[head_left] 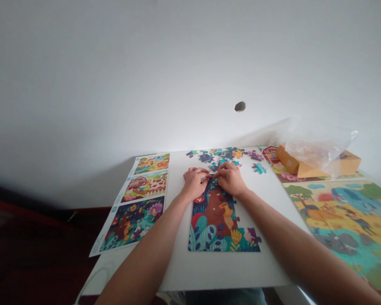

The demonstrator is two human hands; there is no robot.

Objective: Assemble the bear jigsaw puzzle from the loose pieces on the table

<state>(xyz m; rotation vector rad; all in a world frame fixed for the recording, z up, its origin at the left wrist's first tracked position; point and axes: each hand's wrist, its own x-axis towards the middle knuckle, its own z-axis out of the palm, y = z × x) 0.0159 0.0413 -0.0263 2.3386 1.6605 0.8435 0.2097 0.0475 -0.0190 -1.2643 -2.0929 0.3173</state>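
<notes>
The left hand (196,183) is palm down with its fingers bent and drawn close together, their tips at the top edge of a partly built puzzle (214,212); whether a piece is pinched there is hidden. The right hand (231,180) is curled in the same loose way just beside it, thumb and fingertips meeting that same edge, and I cannot tell whether it grips anything. The two sets of fingertips nearly touch. The puzzle lies flat between the forearms on a white table (178,271), showing a brown bear, big blue leaves and yellow flowers, with a smooth left side and a stepped, knobbed right side. Just beyond the hands, loose pieces (230,153) are scattered in a heap, and a teal piece (259,168) lies apart to the right. To the left is a paper sheet (148,186) with three pictures, the lowest a dark scene with a bear. On the right lies a bright animal puzzle (349,228), and behind it a yellow box (288,161) sits under a clear plastic bag (320,140). A white wall (146,84) with a hole (240,106) stands behind.
</notes>
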